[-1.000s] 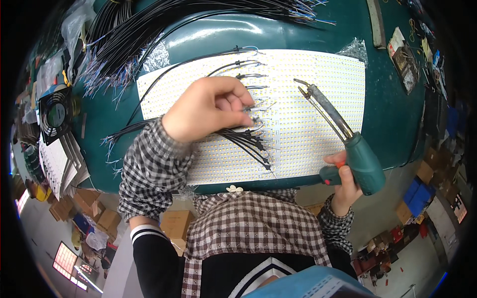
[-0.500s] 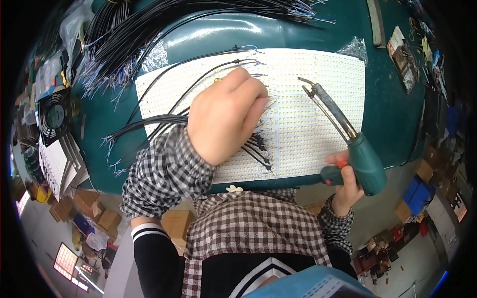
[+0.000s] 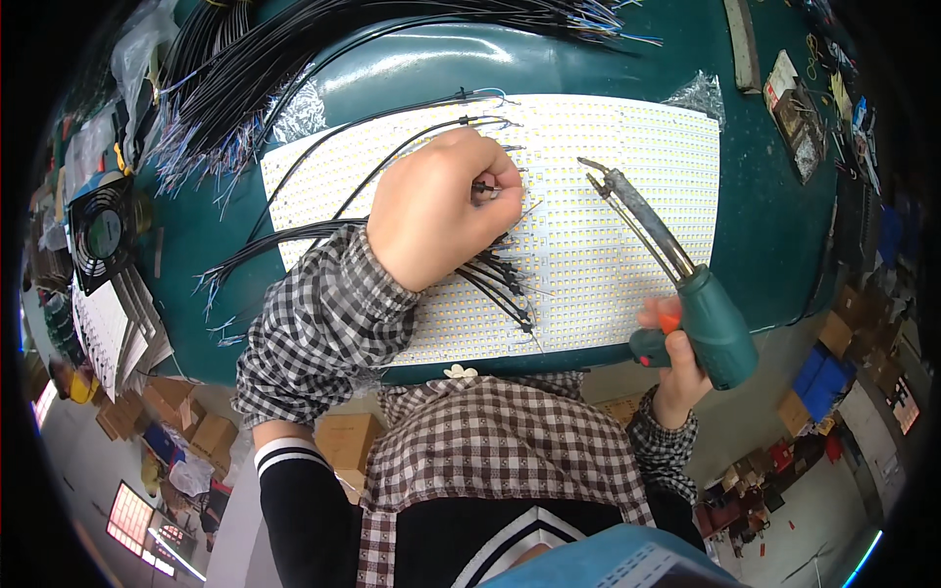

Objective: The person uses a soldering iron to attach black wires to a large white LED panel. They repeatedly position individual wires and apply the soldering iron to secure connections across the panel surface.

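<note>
My left hand (image 3: 441, 206) is over the middle of a white LED panel (image 3: 627, 235), closed in a pinch. Between its thumb and forefinger shows part of a black cable (image 3: 482, 189); the cable's tip is hidden. Below that hand, several other black cables (image 3: 500, 289) lie with their thin wire ends on the panel. Two more cables (image 3: 392, 157) reach the panel's upper edge area. In my right hand (image 3: 679, 367) is a green soldering gun (image 3: 716, 323), fingers wrapped round its grip by the red trigger. Its tip points up and left above the panel, apart from the cables.
A thick bundle of black cables (image 3: 235, 88) lies at the back left of the green table (image 3: 784, 225). A small black fan (image 3: 101, 233) and a stack of papers (image 3: 123, 318) are at the left. A tin-like tray (image 3: 799, 132) sits at the far right.
My left hand has turned slightly, so a piece of black cable now shows between its fingers. The soldering gun has shifted a little to the left.
</note>
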`<action>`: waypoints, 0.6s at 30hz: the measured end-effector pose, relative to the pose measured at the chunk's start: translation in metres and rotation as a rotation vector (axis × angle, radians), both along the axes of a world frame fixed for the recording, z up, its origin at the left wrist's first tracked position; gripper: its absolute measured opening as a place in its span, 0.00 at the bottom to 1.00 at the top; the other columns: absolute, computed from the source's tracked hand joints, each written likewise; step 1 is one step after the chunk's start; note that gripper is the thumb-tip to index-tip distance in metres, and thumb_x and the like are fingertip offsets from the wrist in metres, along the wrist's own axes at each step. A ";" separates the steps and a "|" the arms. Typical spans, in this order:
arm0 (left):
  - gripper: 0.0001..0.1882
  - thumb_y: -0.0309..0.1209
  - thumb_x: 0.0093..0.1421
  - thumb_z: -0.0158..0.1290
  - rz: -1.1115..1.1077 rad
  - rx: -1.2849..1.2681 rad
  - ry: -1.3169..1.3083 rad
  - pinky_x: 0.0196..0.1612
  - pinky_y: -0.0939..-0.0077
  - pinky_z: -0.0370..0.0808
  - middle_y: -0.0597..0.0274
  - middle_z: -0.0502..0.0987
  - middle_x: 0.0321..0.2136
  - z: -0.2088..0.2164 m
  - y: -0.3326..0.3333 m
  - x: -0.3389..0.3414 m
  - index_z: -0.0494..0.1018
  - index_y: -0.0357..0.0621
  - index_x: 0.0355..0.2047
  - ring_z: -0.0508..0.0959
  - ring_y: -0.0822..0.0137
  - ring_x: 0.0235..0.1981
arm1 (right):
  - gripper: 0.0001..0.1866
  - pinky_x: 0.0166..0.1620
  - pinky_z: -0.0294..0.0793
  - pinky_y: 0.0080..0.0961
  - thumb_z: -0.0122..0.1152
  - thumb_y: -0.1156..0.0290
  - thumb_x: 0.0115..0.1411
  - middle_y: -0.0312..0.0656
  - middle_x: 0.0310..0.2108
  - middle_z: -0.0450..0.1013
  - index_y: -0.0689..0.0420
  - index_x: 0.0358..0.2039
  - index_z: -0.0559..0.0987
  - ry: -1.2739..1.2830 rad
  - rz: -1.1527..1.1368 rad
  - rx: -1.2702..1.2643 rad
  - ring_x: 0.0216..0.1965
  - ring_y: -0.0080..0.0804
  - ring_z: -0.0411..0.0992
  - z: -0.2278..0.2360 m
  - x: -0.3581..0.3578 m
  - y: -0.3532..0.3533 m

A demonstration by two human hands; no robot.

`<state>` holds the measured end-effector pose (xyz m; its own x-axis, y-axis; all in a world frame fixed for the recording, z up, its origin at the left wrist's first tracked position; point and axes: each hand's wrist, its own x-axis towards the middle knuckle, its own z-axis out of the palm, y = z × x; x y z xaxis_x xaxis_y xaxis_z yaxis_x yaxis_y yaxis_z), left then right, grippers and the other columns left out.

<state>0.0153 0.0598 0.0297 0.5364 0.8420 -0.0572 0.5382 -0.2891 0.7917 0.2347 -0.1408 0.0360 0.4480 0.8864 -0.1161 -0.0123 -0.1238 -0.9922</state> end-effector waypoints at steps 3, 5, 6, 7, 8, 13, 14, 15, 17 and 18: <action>0.06 0.26 0.51 0.61 -0.051 -0.024 0.021 0.31 0.73 0.75 0.58 0.76 0.26 0.004 0.002 0.001 0.76 0.38 0.28 0.78 0.64 0.26 | 0.22 0.40 0.84 0.36 0.62 0.68 0.61 0.54 0.40 0.76 0.73 0.49 0.74 -0.016 0.009 -0.023 0.36 0.45 0.80 0.001 -0.002 0.001; 0.06 0.24 0.52 0.62 -0.078 -0.005 0.028 0.31 0.76 0.74 0.58 0.75 0.26 0.003 0.002 0.001 0.76 0.37 0.29 0.77 0.66 0.26 | 0.22 0.39 0.84 0.36 0.62 0.67 0.61 0.54 0.39 0.77 0.72 0.49 0.74 -0.024 0.009 -0.052 0.36 0.44 0.80 0.004 -0.004 0.003; 0.06 0.24 0.52 0.61 -0.086 0.023 0.026 0.31 0.75 0.74 0.58 0.75 0.25 0.002 0.002 0.002 0.76 0.37 0.29 0.77 0.66 0.26 | 0.22 0.39 0.83 0.36 0.63 0.66 0.61 0.54 0.39 0.77 0.72 0.49 0.74 -0.030 0.014 -0.061 0.35 0.44 0.80 0.004 -0.004 0.002; 0.06 0.23 0.52 0.61 -0.095 0.051 0.023 0.30 0.75 0.74 0.58 0.74 0.25 0.000 0.002 0.002 0.76 0.37 0.29 0.77 0.66 0.26 | 0.22 0.39 0.83 0.36 0.63 0.66 0.61 0.54 0.38 0.78 0.72 0.49 0.75 -0.035 0.018 -0.069 0.35 0.44 0.80 0.003 -0.004 0.001; 0.05 0.23 0.52 0.61 -0.110 0.062 0.026 0.30 0.75 0.74 0.58 0.74 0.25 0.000 0.002 0.002 0.76 0.37 0.29 0.77 0.65 0.26 | 0.23 0.39 0.83 0.36 0.63 0.65 0.61 0.54 0.38 0.78 0.72 0.48 0.75 -0.040 0.022 -0.077 0.35 0.43 0.80 0.003 -0.004 0.000; 0.05 0.22 0.52 0.60 -0.170 0.110 0.027 0.29 0.73 0.74 0.58 0.74 0.26 0.001 0.005 0.001 0.75 0.38 0.29 0.76 0.63 0.24 | 0.27 0.41 0.83 0.33 0.69 0.65 0.57 0.50 0.39 0.77 0.71 0.51 0.74 0.047 0.020 -0.109 0.38 0.38 0.79 0.004 -0.003 -0.003; 0.05 0.22 0.51 0.60 -0.169 0.119 0.022 0.28 0.73 0.74 0.58 0.74 0.26 0.000 0.005 0.001 0.75 0.38 0.28 0.77 0.63 0.24 | 0.29 0.42 0.83 0.32 0.72 0.66 0.56 0.49 0.41 0.77 0.71 0.53 0.73 0.090 0.015 -0.115 0.39 0.35 0.79 0.003 -0.003 -0.004; 0.05 0.22 0.51 0.60 -0.169 0.128 0.017 0.28 0.72 0.75 0.58 0.74 0.26 0.000 0.004 0.002 0.75 0.39 0.28 0.77 0.63 0.24 | 0.28 0.42 0.82 0.31 0.72 0.66 0.56 0.48 0.40 0.77 0.70 0.51 0.75 0.070 0.044 -0.121 0.39 0.34 0.79 0.003 -0.001 -0.003; 0.05 0.22 0.51 0.60 -0.168 0.133 0.029 0.28 0.72 0.75 0.58 0.74 0.26 0.000 0.002 0.004 0.75 0.39 0.27 0.77 0.63 0.23 | 0.25 0.40 0.81 0.28 0.73 0.65 0.55 0.47 0.40 0.77 0.69 0.47 0.78 0.029 0.102 -0.134 0.37 0.33 0.78 0.004 0.002 -0.001; 0.05 0.22 0.50 0.60 -0.168 0.130 0.046 0.28 0.72 0.75 0.58 0.74 0.25 0.000 0.000 0.006 0.74 0.39 0.27 0.77 0.62 0.23 | 0.24 0.40 0.81 0.27 0.73 0.65 0.54 0.47 0.39 0.77 0.69 0.45 0.79 0.018 0.113 -0.130 0.37 0.32 0.78 0.005 0.003 0.000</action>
